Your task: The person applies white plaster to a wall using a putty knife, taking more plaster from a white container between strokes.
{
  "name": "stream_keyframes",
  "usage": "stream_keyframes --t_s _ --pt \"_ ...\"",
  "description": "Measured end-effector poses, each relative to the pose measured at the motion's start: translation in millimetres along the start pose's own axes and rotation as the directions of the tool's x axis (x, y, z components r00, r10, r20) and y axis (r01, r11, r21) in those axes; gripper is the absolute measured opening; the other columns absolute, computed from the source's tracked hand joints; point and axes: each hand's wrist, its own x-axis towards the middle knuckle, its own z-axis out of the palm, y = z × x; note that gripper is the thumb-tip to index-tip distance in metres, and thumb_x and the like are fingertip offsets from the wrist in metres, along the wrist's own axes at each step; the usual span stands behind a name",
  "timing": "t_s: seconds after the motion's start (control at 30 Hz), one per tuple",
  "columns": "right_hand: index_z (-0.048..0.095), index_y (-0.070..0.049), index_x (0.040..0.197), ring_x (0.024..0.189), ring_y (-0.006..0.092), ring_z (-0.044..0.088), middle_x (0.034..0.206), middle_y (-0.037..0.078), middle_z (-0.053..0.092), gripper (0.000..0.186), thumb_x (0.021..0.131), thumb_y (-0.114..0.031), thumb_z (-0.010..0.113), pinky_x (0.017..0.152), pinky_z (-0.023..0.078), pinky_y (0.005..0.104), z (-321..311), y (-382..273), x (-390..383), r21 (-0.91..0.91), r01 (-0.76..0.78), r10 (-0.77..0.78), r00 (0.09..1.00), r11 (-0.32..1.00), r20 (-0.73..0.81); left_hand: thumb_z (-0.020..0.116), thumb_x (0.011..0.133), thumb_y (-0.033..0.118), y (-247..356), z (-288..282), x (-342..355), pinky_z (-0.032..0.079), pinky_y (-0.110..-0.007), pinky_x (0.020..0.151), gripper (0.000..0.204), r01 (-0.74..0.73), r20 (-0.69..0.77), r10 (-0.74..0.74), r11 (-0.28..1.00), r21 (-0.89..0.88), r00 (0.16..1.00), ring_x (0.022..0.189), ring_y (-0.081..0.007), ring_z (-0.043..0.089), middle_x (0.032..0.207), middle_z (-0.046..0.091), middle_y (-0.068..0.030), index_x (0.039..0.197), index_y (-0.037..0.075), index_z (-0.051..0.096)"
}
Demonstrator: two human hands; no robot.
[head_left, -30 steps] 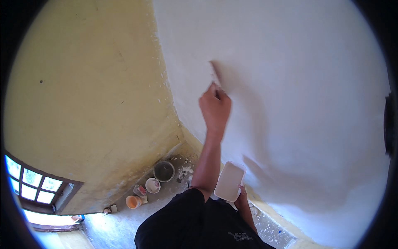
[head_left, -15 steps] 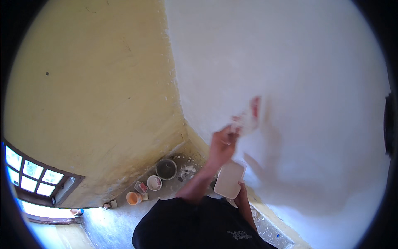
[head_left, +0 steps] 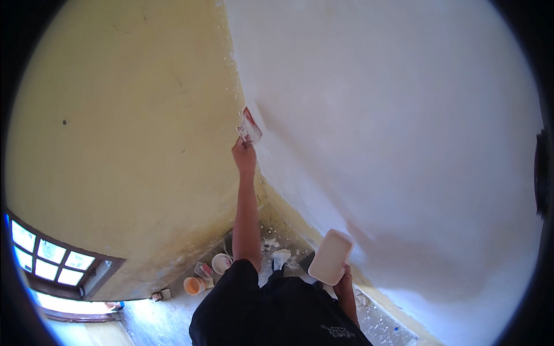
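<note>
The white wall (head_left: 392, 127) is the reference here: at its left edge, where it meets the yellow wall (head_left: 133, 132), the left hand (head_left: 244, 157) grips the lower end of a red scraper (head_left: 250, 124) smeared with pale paste. Whether the blade touches the white wall I cannot tell. In front of the white wall's lower part, the right hand (head_left: 344, 281) is clasped on the lower right edge of a pale rectangular tray (head_left: 330, 257); the fingers beneath are hidden. The hands are well apart, each on its own thing. The scraper looks thin and light, probably a little springy at the blade, and the wet-looking smear would make it slippery; the narrow end away from the blade seems the best hold. The tray seems light and somewhat flexible, likely heavier if loaded, so a palm spread beneath should steady it better than an edge pinch. Left of the white wall's foot, an orange bucket (head_left: 194, 285) and a white bucket (head_left: 221, 263) stand on the grey floor (head_left: 164, 320).
</note>
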Motion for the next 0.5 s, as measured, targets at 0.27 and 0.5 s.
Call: stream_keyframes --t_s 0.27,0.5 --pt "0.047 -0.003 0.127 0.105 0.0263 0.06 0.117 0.012 0.059 0.048 0.092 -0.037 0.045 0.092 0.049 0.0396 28 -3 10 0.021 0.045 -0.045 0.999 0.999 0.007 0.05 0.084 -0.004 -33 70 -104 0.052 -0.038 0.081 0.046 -0.266 0.036 0.264 0.956 0.122 0.964 0.099 -0.0384 0.064 0.111 0.06 -0.0297 0.13 -0.004 0.049" --pt "0.047 -0.002 0.126 0.107 0.0262 0.06 0.117 0.013 0.059 0.047 0.094 -0.037 0.043 0.093 0.049 0.0395 56 18 38 -0.083 0.089 -0.08 0.991 0.993 0.109 0.051 0.083 0.002 -149 -9 -86 0.051 -0.039 0.068 0.025 0.366 -0.091 -0.357 0.865 0.344 0.93 0.076 -0.0356 0.066 0.084 0.067 -0.0247 0.102 -0.01 0.062"
